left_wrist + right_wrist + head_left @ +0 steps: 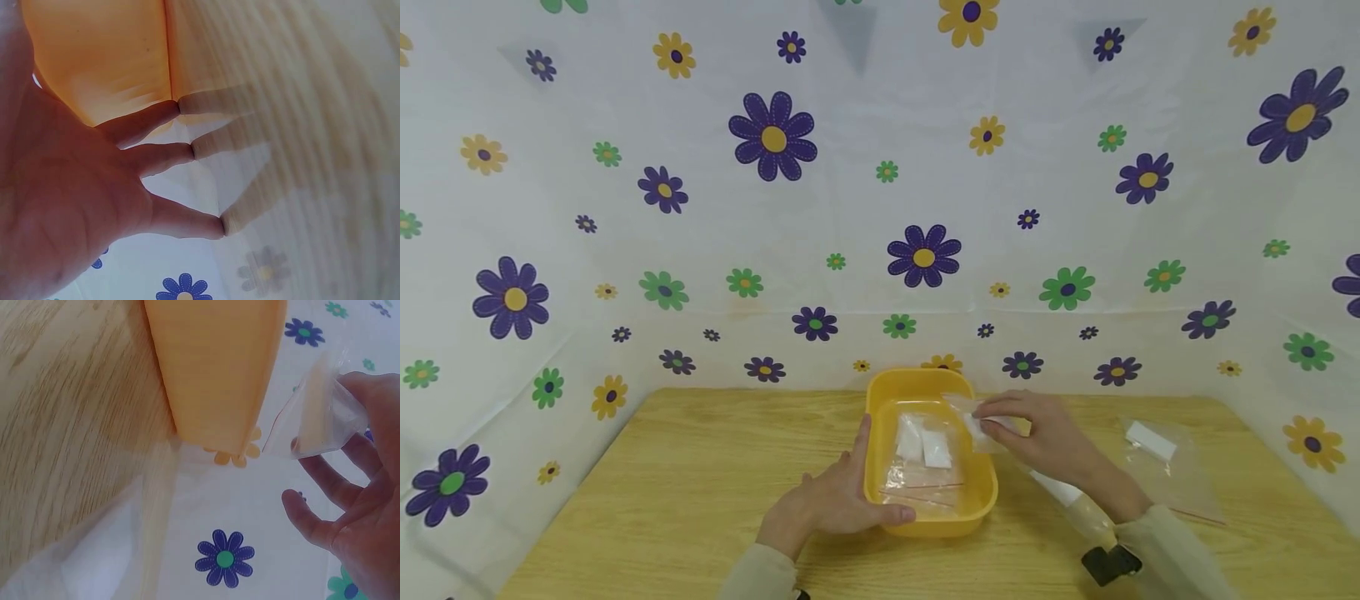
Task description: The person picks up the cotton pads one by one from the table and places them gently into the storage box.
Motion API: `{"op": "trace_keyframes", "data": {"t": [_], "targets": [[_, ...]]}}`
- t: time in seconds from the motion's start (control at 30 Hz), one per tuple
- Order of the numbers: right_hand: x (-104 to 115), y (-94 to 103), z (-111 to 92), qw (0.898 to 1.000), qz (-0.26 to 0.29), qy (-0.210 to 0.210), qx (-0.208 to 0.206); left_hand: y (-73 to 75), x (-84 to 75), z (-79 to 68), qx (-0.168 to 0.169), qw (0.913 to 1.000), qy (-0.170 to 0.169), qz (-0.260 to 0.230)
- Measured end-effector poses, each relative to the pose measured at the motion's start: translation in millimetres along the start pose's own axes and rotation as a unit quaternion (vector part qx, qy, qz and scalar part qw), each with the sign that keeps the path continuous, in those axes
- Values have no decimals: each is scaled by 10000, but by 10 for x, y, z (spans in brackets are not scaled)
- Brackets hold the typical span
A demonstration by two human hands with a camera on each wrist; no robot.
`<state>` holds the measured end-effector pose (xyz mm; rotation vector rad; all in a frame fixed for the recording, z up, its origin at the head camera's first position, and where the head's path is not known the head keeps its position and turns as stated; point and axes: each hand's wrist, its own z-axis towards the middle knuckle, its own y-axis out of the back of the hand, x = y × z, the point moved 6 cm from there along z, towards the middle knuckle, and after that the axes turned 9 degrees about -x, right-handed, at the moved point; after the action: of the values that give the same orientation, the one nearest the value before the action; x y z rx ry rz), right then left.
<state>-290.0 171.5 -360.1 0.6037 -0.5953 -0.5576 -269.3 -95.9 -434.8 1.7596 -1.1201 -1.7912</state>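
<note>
A yellow plastic basin (987,500) stands on the table with clear zip bags (922,483) inside, white pieces showing in them. My left hand (831,498) rests against the basin's left side. Its thumb lies over the near rim; in the left wrist view the fingers (165,157) are straight and spread, tips on the tabletop. Above the basin's right rim, my right hand (1037,429) pinches a clear zip bag (315,419) holding a whitish flat piece. In the right wrist view this bag hangs from thumb and fingers, beside the basin's outer wall (215,369).
Right of the basin, another bag with a white piece (1058,487) lies partly under my right forearm. Farther right lies one more zip bag (1180,479) with a white block. A flower-printed sheet (850,208) walls the wooden table (685,492) at the back and sides.
</note>
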Motion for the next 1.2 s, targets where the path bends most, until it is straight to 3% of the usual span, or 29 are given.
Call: {"op": "trace_keyframes", "data": {"t": [0.3,0.43,0.67,0.87,1.2], "targets": [[188,-210,89,9984,-62,551,-59,-4,3,-6,-10,9998,33,198],[251,-331,152,9994,-243,243,-1,-6,-7,-2,0,9997,4,239],[245,-469,154,9966,-132,-590,555,-18,-35,14,46,9998,-46,210],[87,-270,41,9965,-172,-549,598,-14,-28,6,11,9998,-35,188],[-263,207,-273,9986,-126,66,513,1,-2,-14,-1,9998,67,187]]}}
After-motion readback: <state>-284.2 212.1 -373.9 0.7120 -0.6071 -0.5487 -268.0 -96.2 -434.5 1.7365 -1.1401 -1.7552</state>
